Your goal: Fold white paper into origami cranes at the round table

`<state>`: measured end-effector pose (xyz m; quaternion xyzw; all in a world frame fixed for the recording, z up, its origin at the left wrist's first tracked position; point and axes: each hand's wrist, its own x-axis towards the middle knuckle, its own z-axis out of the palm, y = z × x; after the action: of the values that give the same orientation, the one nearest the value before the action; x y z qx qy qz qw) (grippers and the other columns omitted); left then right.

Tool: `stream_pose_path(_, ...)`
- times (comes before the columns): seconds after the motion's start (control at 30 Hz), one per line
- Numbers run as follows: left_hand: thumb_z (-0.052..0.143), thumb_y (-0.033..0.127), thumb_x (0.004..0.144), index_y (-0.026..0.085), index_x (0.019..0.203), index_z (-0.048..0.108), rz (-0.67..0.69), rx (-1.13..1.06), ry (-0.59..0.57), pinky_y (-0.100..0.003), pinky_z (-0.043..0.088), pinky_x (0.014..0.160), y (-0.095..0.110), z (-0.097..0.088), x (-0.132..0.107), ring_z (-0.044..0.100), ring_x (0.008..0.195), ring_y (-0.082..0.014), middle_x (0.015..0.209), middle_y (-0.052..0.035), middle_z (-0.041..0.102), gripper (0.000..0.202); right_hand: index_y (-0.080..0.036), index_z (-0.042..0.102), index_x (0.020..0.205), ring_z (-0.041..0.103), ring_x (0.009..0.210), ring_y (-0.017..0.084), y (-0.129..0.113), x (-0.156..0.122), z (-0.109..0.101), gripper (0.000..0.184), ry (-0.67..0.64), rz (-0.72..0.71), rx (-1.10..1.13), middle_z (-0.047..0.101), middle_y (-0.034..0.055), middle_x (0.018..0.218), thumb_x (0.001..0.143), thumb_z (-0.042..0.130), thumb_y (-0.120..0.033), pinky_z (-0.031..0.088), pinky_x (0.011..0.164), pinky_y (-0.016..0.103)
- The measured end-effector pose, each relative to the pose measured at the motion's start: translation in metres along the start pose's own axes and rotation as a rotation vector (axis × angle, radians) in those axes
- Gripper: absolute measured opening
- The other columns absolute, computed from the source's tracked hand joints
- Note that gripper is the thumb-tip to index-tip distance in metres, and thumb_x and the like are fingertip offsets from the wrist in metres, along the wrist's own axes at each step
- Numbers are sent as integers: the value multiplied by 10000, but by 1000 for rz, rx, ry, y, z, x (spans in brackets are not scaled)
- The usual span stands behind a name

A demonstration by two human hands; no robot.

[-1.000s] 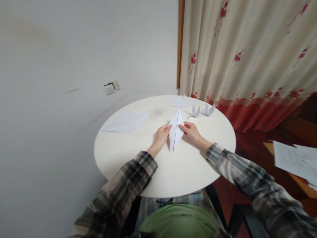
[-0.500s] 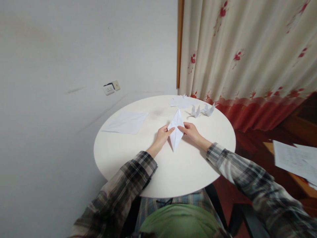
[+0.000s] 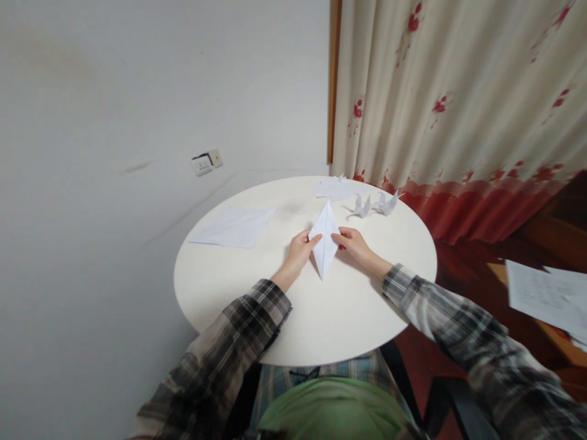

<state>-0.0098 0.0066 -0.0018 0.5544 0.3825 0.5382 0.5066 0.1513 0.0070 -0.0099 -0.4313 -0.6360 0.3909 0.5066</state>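
Between my hands is a diamond-shaped piece of folded white paper (image 3: 325, 247), one point away from me and the other toward me. A crease runs down its middle. My left hand (image 3: 300, 250) pinches its left corner, thumb on top and fingers partly hidden beneath. At the right corner, my right hand (image 3: 355, 243) grips in the same way with its thumb on the face. Two folded paper cranes, one nearer (image 3: 362, 207) and one farther right (image 3: 387, 203), stand beyond my right hand.
A flat white sheet (image 3: 233, 226) lies on the left of the round white table (image 3: 302, 330). More paper (image 3: 334, 188) lies at the far edge, with a small folded piece (image 3: 342, 178). Printed sheets (image 3: 545, 296) rest on a wooden surface at right. A wall socket (image 3: 202, 165) is at left.
Both thumbs have moved slightly apart, toward the corners of the folded paper. Its far point has shifted a little to the left and the diamond looks flatter.
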Motion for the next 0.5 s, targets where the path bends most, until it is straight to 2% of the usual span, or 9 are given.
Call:
stream_pose_path(0.2, 697, 368, 608, 122, 767, 589, -48, -35, -49, -239, 397, 568, -2, 0, 0, 550, 622, -140, 719, -41, 638, 312, -163, 476, 580, 392, 482, 82, -1, 0, 2, 252, -9, 6, 28, 429, -44, 514, 706, 542, -371, 278, 475, 224)
stream_pose_path(0.5, 693, 346, 623, 119, 867, 620, -91, -77, -43, -275, 437, 648, 0, 0, -2, 598, 729, -193, 847, -89, 675, 341, -169, 488, 557, 400, 481, 90, -3, 0, 2, 364, -31, -5, 23, 457, -32, 484, 722, 529, -491, 293, 486, 229)
